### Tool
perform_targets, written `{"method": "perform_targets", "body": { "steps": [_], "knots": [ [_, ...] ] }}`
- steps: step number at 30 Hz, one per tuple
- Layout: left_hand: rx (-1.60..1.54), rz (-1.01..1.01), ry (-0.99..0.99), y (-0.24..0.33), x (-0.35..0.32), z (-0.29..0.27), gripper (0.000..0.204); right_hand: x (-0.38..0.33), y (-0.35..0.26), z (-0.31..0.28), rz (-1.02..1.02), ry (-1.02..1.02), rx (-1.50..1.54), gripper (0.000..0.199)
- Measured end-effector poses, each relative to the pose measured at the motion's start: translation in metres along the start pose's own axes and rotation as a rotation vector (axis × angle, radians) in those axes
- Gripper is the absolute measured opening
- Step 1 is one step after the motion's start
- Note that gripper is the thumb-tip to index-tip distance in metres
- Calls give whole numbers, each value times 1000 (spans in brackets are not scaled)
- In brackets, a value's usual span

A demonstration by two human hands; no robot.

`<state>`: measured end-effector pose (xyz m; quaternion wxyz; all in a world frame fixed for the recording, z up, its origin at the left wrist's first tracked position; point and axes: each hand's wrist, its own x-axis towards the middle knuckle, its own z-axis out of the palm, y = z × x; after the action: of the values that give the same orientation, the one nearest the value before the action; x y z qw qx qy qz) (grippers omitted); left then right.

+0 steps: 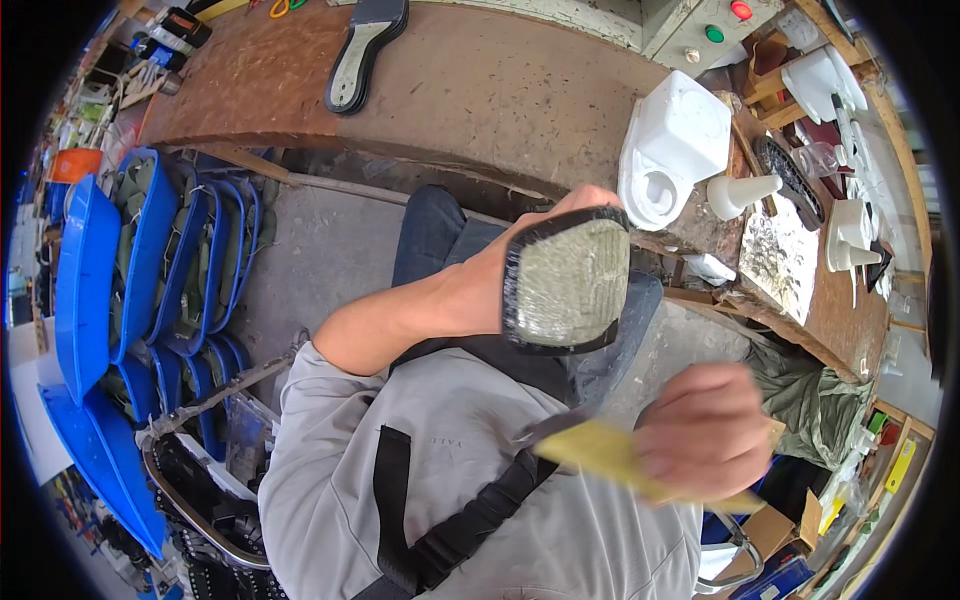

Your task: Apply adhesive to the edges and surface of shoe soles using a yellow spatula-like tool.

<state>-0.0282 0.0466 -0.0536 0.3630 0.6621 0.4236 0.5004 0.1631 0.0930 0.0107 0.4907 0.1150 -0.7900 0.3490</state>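
Observation:
In front of my chest, my left hand (478, 290) grips a shoe sole (572, 285) with a black rim and a pale, streaky, wet-looking face turned toward me. Most of those fingers are hidden behind the sole. Lower and to the right, my right hand (705, 432) is closed round a flat yellow-handled brush (590, 452). Motion blurs both hand and brush; the brush's dark tip points left, below the sole and apart from it. Beyond the sole, a white plastic pot (690, 125) with a round opening stands at the bench's edge.
A stack of soles (352, 65) lies on the brown bench (480, 85). Right of the pot are a white cone-shaped piece (742, 196) and a dark sole (788, 182). Blue trays (85, 285) are stacked at left. Green and red buttons (714, 34) sit on a far panel.

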Motion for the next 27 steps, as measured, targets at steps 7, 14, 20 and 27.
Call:
{"method": "perform_targets", "body": {
  "steps": [7, 14, 20, 27],
  "knots": [
    [-122, 68, -25, -3, -1, 1, 53, -12, 5, 4, -103, 245, -8, 25],
    [-36, -3, 76, -5, -1, 8, 50, -36, 4, -13, 1, 220, -222, 15],
    [-455, -112, 72, -11, 0, 3, 42, -20, 7, -24, 168, 134, -150, 13],
    [-396, -173, 101, -11, -3, -11, 74, -47, 20, -41, 472, 468, 244, 18]
  ]
}}
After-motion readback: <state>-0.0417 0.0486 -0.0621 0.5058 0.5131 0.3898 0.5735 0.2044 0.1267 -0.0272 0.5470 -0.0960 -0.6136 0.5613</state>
